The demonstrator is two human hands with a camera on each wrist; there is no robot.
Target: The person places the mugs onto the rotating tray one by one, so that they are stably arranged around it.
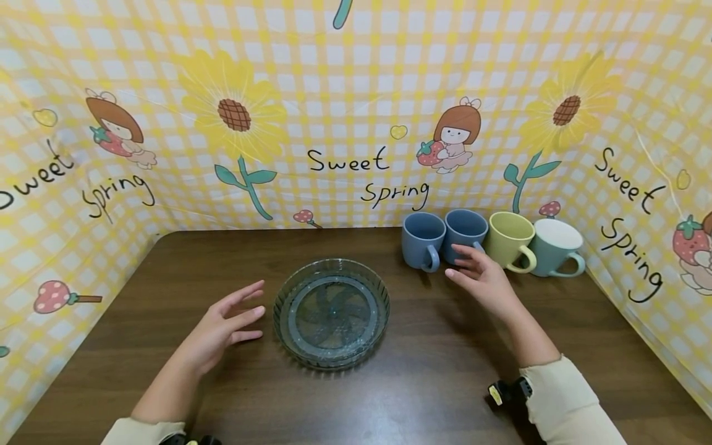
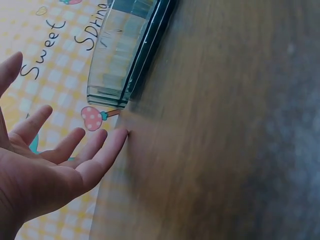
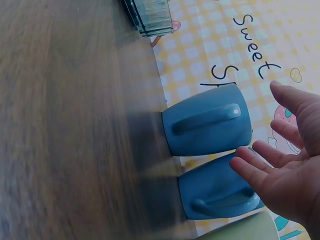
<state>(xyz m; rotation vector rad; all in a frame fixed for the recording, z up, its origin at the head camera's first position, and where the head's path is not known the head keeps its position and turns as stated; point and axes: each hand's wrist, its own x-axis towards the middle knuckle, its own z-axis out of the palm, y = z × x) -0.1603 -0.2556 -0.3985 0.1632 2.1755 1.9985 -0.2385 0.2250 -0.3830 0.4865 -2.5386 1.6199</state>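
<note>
I saw the right hand (image 1: 485, 279) with relaxed fingers (image 3: 252, 172), grasping nothing, fingertips just short of the second blue mug (image 1: 464, 231). Left hand (image 1: 222, 326) released too, fingers spread just left of the glass dish (image 1: 331, 313). Table (image 1: 434, 383) beneath.

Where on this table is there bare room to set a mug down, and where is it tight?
Bare wood lies along the near table edge between the sleeves, and at the back left beyond the left hand. It is crowded back right: four mugs stand in a row, the right hand beside them. The glass dish fills the middle.
</note>
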